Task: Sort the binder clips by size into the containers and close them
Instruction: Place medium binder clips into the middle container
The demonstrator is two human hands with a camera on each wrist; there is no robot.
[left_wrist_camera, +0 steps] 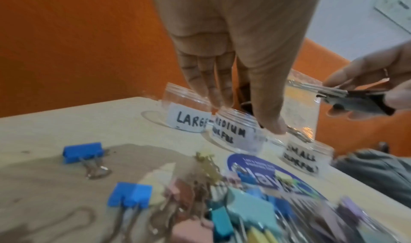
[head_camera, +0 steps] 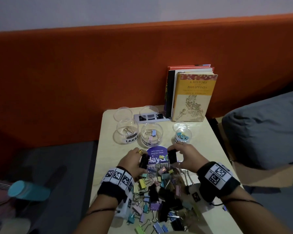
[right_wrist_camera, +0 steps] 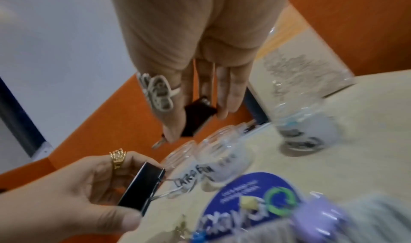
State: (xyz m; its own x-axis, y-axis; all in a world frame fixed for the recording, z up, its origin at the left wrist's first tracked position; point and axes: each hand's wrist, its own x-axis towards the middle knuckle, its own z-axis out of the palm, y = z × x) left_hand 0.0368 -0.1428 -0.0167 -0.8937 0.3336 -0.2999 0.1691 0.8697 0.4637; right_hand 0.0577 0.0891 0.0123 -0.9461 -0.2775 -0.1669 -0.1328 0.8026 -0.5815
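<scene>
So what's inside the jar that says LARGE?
The LARGE jar holds one binder clip, dark with wire handles. Its label hides the front bottom of the jar, so anything lying there cannot be seen.

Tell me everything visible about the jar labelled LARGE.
The LARGE jar is a short, round, clear container that looks like plastic, with a white label hand-lettered in black. It stands upright and open on the pale table, leftmost of three jars, beside the medium jar. One binder clip with wire handles lies inside. A clear lid sits behind it. Neither hand touches it.
</scene>
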